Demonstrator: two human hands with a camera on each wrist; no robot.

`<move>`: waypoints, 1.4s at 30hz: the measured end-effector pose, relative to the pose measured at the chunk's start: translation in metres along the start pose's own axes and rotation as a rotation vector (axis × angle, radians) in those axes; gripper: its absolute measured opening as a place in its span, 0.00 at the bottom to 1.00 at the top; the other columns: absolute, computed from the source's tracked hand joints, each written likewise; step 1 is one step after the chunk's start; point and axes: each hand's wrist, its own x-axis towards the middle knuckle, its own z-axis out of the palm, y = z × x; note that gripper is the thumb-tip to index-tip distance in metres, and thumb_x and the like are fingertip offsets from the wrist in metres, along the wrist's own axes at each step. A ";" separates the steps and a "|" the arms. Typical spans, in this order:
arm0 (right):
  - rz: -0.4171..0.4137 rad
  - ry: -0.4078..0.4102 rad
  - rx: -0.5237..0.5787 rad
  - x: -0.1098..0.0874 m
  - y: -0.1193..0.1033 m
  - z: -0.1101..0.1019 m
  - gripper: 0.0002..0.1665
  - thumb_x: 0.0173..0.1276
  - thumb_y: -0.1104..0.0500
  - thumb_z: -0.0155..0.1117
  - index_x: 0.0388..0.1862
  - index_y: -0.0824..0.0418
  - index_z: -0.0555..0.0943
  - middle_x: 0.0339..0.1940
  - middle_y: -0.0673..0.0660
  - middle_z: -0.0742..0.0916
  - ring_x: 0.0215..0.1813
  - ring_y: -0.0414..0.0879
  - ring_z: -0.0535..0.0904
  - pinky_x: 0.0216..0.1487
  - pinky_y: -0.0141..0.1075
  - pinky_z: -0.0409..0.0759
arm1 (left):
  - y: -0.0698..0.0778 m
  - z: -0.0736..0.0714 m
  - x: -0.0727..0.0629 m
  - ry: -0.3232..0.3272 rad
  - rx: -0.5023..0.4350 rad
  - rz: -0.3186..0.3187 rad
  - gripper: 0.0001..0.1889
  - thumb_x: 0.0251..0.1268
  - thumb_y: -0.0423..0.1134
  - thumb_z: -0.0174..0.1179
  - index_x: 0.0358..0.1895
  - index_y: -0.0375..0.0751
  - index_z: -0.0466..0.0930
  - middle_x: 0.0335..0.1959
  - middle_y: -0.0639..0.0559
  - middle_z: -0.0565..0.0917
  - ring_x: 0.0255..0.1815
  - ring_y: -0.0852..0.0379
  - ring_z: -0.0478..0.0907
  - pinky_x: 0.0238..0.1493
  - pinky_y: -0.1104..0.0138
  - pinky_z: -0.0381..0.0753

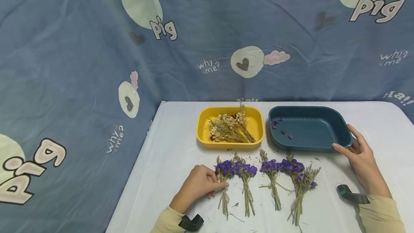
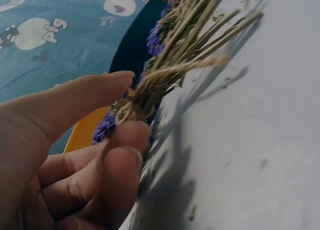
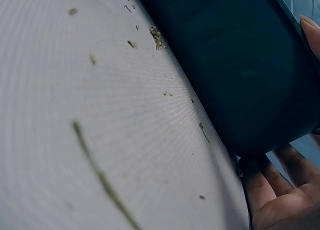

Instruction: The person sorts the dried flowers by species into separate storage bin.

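Observation:
My left hand (image 1: 198, 183) is at the leftmost bundle of dried purple flowers (image 1: 225, 168), pinching its tied stems between thumb and fingers. Twine circles the stems (image 2: 190, 45) right at the fingertips in the left wrist view. Several more purple bundles (image 1: 247, 170) lie in a row to its right, flower heads toward the back. At the right, my right hand (image 1: 363, 161) grips the near right corner of a dark teal tray (image 1: 310, 132), thumb on the rim and fingers around the outer side. A few loose purple petals (image 1: 283, 131) lie inside that tray.
A yellow tray (image 1: 203, 132) with cream-coloured dried flowers (image 1: 229, 127) stands left of the teal one. Stem scraps (image 1: 236, 218) and crumbs are scattered over the white tabletop (image 1: 161, 154). A printed blue cloth (image 1: 200, 39) hangs behind and to the left.

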 end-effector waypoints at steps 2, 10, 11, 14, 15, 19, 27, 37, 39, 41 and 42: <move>-0.006 0.002 0.005 0.001 0.000 0.001 0.54 0.76 0.60 0.66 0.86 0.33 0.44 0.87 0.46 0.54 0.71 0.30 0.65 0.79 0.18 0.53 | 0.000 0.001 -0.001 -0.015 0.008 0.002 0.17 0.55 0.56 0.77 0.17 0.52 0.88 0.08 0.58 0.81 0.07 0.61 0.78 0.13 0.64 0.80; -0.022 0.002 0.043 0.004 0.000 0.000 0.54 0.75 0.63 0.65 0.86 0.35 0.45 0.87 0.47 0.56 0.61 0.24 0.68 0.66 0.11 0.65 | 0.001 0.002 -0.001 0.011 0.057 0.054 0.06 0.58 0.47 0.76 0.27 0.55 0.89 0.17 0.65 0.85 0.14 0.65 0.79 0.30 0.72 0.83; -0.025 0.001 0.057 0.004 0.000 0.000 0.54 0.75 0.63 0.65 0.86 0.35 0.45 0.87 0.47 0.56 0.61 0.24 0.68 0.65 0.11 0.66 | 0.001 0.001 0.000 0.016 0.061 0.061 0.06 0.58 0.46 0.76 0.27 0.55 0.89 0.19 0.65 0.86 0.16 0.66 0.79 0.31 0.73 0.83; -0.035 -0.001 0.087 0.005 0.001 -0.001 0.55 0.75 0.65 0.65 0.86 0.36 0.45 0.87 0.46 0.56 0.62 0.24 0.68 0.66 0.11 0.65 | 0.001 -0.001 0.001 0.006 0.029 0.062 0.04 0.58 0.43 0.76 0.29 0.52 0.90 0.23 0.63 0.88 0.20 0.65 0.82 0.32 0.73 0.84; -0.035 -0.002 0.100 0.005 0.001 -0.001 0.55 0.75 0.65 0.65 0.86 0.37 0.46 0.87 0.46 0.55 0.62 0.25 0.68 0.66 0.11 0.65 | 0.000 -0.002 0.001 -0.003 0.013 0.060 0.04 0.58 0.43 0.76 0.30 0.51 0.90 0.24 0.61 0.89 0.21 0.65 0.83 0.32 0.73 0.84; -0.032 0.006 0.079 0.005 0.000 0.000 0.54 0.75 0.65 0.65 0.86 0.36 0.46 0.87 0.46 0.55 0.65 0.26 0.67 0.71 0.13 0.63 | -0.002 -0.005 0.002 -0.043 -0.063 0.036 0.05 0.57 0.41 0.77 0.33 0.49 0.90 0.26 0.57 0.90 0.24 0.62 0.85 0.33 0.72 0.85; -0.019 0.014 0.018 0.003 -0.002 0.001 0.54 0.76 0.62 0.65 0.86 0.34 0.44 0.88 0.47 0.53 0.70 0.28 0.65 0.78 0.17 0.55 | -0.004 -0.007 0.004 -0.052 -0.153 0.049 0.07 0.58 0.39 0.76 0.37 0.43 0.90 0.29 0.52 0.92 0.24 0.59 0.86 0.32 0.72 0.87; -0.028 0.020 0.004 0.004 0.001 0.001 0.54 0.75 0.63 0.65 0.86 0.35 0.45 0.87 0.47 0.55 0.66 0.26 0.67 0.73 0.14 0.61 | -0.004 -0.009 0.004 -0.051 -0.225 0.082 0.10 0.58 0.39 0.76 0.41 0.40 0.90 0.32 0.48 0.92 0.22 0.63 0.82 0.26 0.75 0.82; -0.027 0.021 -0.003 0.004 0.001 0.001 0.54 0.75 0.62 0.65 0.86 0.35 0.45 0.87 0.48 0.55 0.67 0.27 0.67 0.73 0.14 0.61 | -0.004 -0.009 0.004 -0.051 -0.241 0.096 0.11 0.59 0.39 0.76 0.42 0.39 0.90 0.33 0.46 0.92 0.23 0.63 0.83 0.25 0.74 0.82; -0.025 0.018 0.002 0.004 0.001 0.001 0.54 0.75 0.62 0.65 0.86 0.35 0.45 0.88 0.49 0.55 0.68 0.27 0.66 0.72 0.13 0.62 | -0.003 -0.010 0.003 -0.050 -0.261 0.105 0.12 0.60 0.39 0.76 0.43 0.38 0.89 0.34 0.44 0.92 0.23 0.62 0.85 0.25 0.73 0.83; -0.024 0.017 0.007 0.003 0.001 0.001 0.54 0.75 0.62 0.65 0.86 0.35 0.45 0.88 0.49 0.55 0.69 0.27 0.66 0.72 0.13 0.62 | -0.003 -0.010 0.002 -0.050 -0.270 0.110 0.12 0.60 0.39 0.76 0.44 0.38 0.89 0.34 0.44 0.92 0.24 0.61 0.85 0.25 0.73 0.83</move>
